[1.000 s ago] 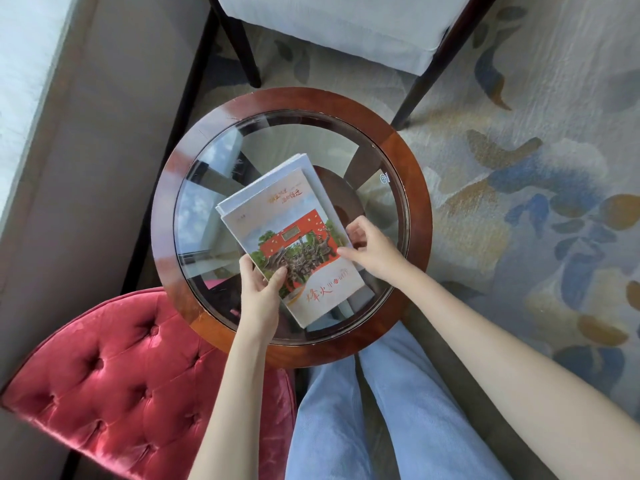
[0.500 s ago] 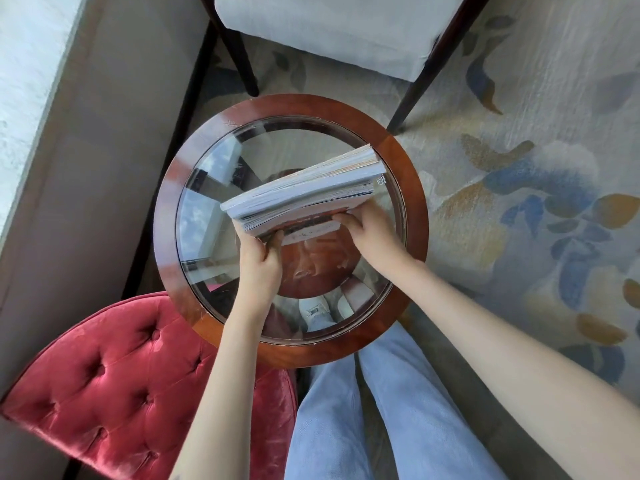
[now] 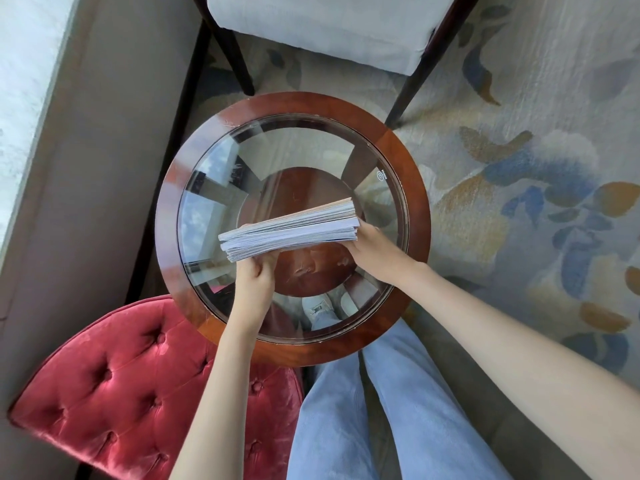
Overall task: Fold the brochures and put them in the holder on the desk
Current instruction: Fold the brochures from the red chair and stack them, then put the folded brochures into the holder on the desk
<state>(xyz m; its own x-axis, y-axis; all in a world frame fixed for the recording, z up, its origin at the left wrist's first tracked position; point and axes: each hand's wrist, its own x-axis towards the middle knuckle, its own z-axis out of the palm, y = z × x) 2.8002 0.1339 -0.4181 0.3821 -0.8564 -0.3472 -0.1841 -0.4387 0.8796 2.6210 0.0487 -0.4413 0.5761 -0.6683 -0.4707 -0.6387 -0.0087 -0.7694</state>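
Observation:
A thick stack of brochures (image 3: 294, 228) stands on its long edge above the round glass-topped table (image 3: 412, 157), so I see only the white page edges. My left hand (image 3: 254, 282) grips the stack's lower left corner from below. At the right end my right hand (image 3: 372, 249) holds the stack, fingers behind it. Whether the stack touches the glass I cannot tell. No brochure holder is in view.
The table has a dark red wooden rim and a lower wooden shelf (image 3: 304, 271) seen through the glass. A red tufted velvet seat (image 3: 138, 389) is at the lower left, a grey-cushioned chair (image 3: 318, 26) beyond the table. My legs in light jeans (image 3: 363, 417) reach under it.
The stack lay flat on the glass with its cover up. Both hands have since tipped it up onto its edge and brought it nearer to me.

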